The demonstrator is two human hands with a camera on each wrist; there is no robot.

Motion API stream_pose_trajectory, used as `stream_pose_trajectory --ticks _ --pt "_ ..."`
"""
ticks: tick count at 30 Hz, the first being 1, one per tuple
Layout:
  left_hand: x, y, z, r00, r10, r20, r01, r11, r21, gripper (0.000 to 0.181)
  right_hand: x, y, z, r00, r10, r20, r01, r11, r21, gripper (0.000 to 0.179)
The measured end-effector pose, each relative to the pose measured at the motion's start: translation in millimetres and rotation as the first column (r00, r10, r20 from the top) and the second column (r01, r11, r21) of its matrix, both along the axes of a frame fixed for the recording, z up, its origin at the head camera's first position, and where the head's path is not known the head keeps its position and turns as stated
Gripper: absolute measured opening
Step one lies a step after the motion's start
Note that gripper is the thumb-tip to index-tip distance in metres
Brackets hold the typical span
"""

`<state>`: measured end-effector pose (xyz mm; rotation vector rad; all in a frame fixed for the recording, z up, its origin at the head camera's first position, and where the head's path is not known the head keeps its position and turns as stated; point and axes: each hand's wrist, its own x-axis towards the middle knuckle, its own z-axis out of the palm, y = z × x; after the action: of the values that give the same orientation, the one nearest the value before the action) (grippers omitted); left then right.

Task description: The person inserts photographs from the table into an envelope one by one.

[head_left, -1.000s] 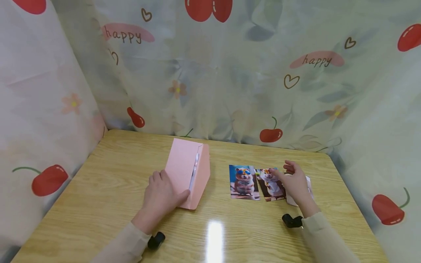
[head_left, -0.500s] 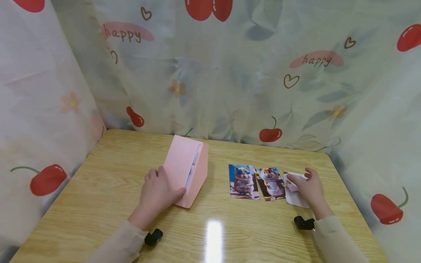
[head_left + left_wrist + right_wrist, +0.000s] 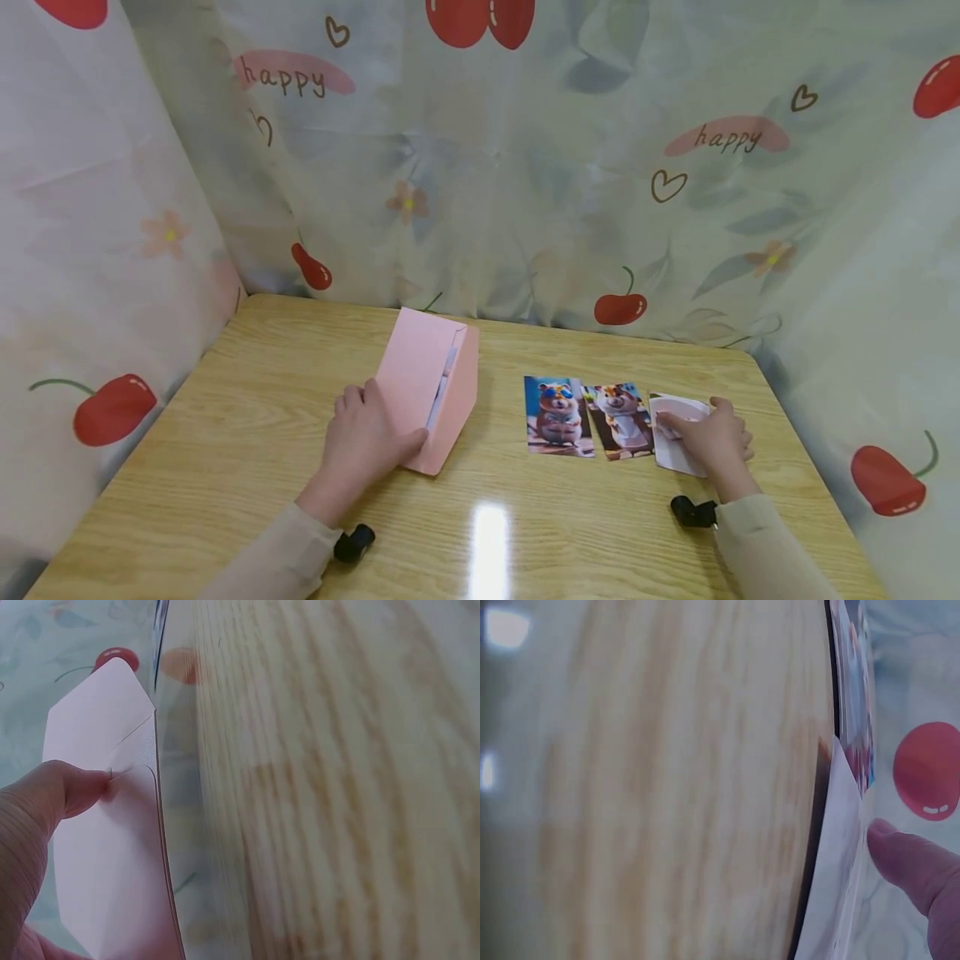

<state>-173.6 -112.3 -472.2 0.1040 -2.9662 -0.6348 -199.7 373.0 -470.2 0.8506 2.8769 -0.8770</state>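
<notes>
A pink envelope (image 3: 415, 375) stands tilted with its flap unfolded to the right, and something pale shows in its slit. My left hand (image 3: 363, 433) grips its lower left side; in the left wrist view the thumb (image 3: 75, 787) presses on the envelope's face. At the right, my right hand (image 3: 716, 442) pinches a mostly white photo card (image 3: 675, 458), thumb over its face and fingers at its right edge. The right wrist view shows the thumb (image 3: 907, 859) beside the card's edge. Part of that card is hidden under the hand.
Two hamster photo cards lie flat on the wooden table (image 3: 262, 400): one with a blue background (image 3: 558, 417), and a darker one (image 3: 621, 417) between it and the white card. A patterned curtain (image 3: 487, 167) borders the table's back and sides.
My right hand has moved right from above the dark hamster card to the white card, and its fingers have come round the right edge. My left hand keeps hold of the envelope.
</notes>
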Motion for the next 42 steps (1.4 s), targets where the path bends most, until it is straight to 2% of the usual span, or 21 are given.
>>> stream_pose_trajectory --ticks 7,15,25,30,37,42 --pt "0.4 1.4 1.3 1.0 -0.003 0.007 0.003 1.0 -0.012 0.094 1.1 -4 1.5 1.0 0.001 0.025 0.0 1.0 -0.02 0.112" --pt "1.3 3.4 3.7 1.0 -0.001 0.008 0.001 1.0 -0.019 0.095 0.5 -6 3.4 0.999 -0.036 0.034 0.038 0.998 -0.041 0.119" --pt "2.3 3.6 4.3 1.0 0.007 0.02 -0.007 1.0 -0.018 0.094 0.4 -3 1.3 1.0 -0.018 -0.001 0.018 1.0 -0.014 0.115" --pt "2.6 3.8 4.9 1.0 0.004 0.024 -0.003 1.0 -0.018 0.093 -0.7 0 4.3 1.0 0.004 -0.03 -0.006 0.999 -0.036 0.096" --pt "3.2 4.6 4.8 0.999 0.0 0.034 0.001 1.0 -0.026 0.095 -1.3 12 14.0 0.991 0.089 -0.102 -0.1 0.988 -0.115 0.061" --pt "3.6 5.2 4.5 1.0 -0.003 0.031 0.004 1.0 -0.023 0.095 -4.6 19 24.1 0.99 0.099 -0.105 -0.115 0.979 -0.165 0.052"
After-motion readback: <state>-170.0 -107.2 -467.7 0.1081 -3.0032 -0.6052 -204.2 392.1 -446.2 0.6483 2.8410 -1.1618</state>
